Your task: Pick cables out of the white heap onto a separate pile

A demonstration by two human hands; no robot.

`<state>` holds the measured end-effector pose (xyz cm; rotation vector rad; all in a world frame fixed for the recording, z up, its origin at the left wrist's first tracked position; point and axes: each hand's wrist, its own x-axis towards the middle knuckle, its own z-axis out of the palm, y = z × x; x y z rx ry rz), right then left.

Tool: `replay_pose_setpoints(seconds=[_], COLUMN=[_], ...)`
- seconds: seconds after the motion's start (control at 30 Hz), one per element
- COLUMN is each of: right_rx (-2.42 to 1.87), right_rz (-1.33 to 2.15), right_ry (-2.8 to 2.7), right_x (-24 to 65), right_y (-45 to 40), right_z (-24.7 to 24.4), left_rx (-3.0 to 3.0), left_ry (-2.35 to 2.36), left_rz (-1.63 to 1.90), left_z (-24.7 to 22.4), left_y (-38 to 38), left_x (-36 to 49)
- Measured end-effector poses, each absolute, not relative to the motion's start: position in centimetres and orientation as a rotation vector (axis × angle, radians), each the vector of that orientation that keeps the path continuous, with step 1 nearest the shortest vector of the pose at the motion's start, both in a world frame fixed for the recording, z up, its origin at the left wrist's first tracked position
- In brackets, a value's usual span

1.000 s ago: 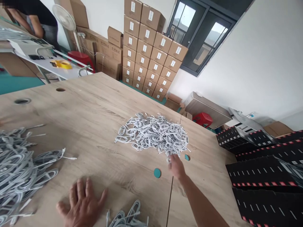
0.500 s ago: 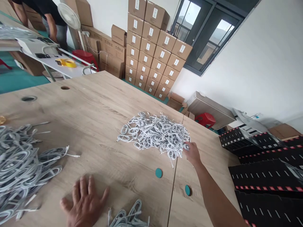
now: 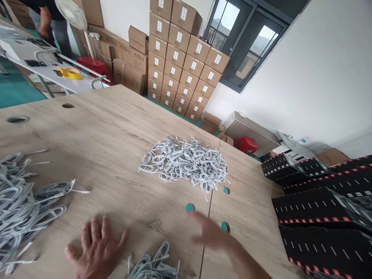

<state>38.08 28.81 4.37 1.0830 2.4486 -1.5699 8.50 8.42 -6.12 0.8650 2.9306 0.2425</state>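
Note:
My left hand [image 3: 97, 248] lies flat on the wooden table [image 3: 116, 135], fingers spread, between two lots of grey cables. Blurred by motion, my right hand [image 3: 210, 232] is above the table between two teal discs, its fingers apart and nothing visible in them. Beyond it sits a heap of small coiled grey-white cables [image 3: 192, 161]. A larger pile of looped cables [image 3: 17, 209] fills the left side. At the bottom edge, a smaller bundle of cables [image 3: 154, 263] is partly cut off. One teal disc [image 3: 190, 208] is near my right fingertips; another [image 3: 224, 226] is beside the hand.
A third teal disc [image 3: 226, 190] is right of the coiled heap. Black boxes [image 3: 314, 207] stand at the right. Stacked cartons [image 3: 180, 58] line the back wall. Another person [image 3: 48, 23] stands behind a white side table [image 3: 43, 69] holding yellow tape [image 3: 72, 73].
My right hand has left the right edge of the coiled heap and come back toward me and leftward, its fingers now apart. A teal disc shows near that edge. The view has shifted slightly.

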Motion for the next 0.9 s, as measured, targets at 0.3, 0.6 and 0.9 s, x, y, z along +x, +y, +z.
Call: replay_pose_setpoints(seconds=[0.3,0.6,0.9], right_rx=[2.086,2.658,1.915], right_rz=[-0.429,-1.152,-2.351], right_ry=[2.719,2.637,2.012], right_x=[35.6,41.7,43.2], right_y=[46.0,45.0,29.4], right_z=[-0.6,2.0,8.1], left_rx=[0.821,0.826,0.844], left_ry=[2.925,2.886,2.867], left_rz=[0.099,0.185,0.313], left_z=[-6.6,-5.7,-5.2], left_y=[8.1,8.4,8.6], left_x=[8.4,8.5,8.6])
